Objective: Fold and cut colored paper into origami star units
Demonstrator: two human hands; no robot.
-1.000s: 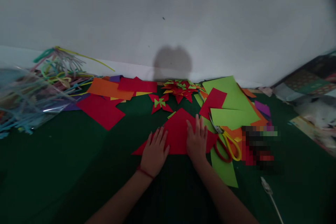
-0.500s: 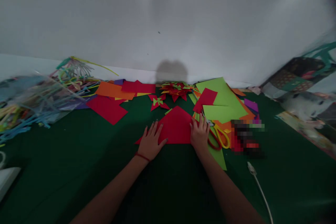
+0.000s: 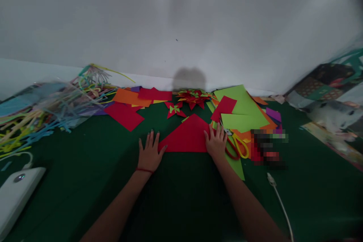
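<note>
A red sheet of paper (image 3: 185,136), folded into a triangle, lies on the green table with its long edge toward me. At its left corner my left hand (image 3: 149,152) rests flat, fingers spread, the thumb touching the tip. My right hand (image 3: 216,141) lies on the triangle's right side with fingers stretched out, hiding that corner. Just right of that hand are scissors with red and yellow handles (image 3: 241,146), on top of green and orange paper. Beyond the triangle sits a small red and green paper star (image 3: 174,109).
A layered red paper flower (image 3: 194,97) stands by the wall. Green sheets (image 3: 241,121) lie at right, red and orange sheets (image 3: 124,115) at left. Pipe cleaners in a plastic bag (image 3: 65,100) fill the far left. A white power bank (image 3: 19,196) and a cable (image 3: 279,196) flank my arms.
My left hand has slid left from on top of the red triangle to its left corner. My right hand has stayed on the right side. The view has shifted slightly left.
</note>
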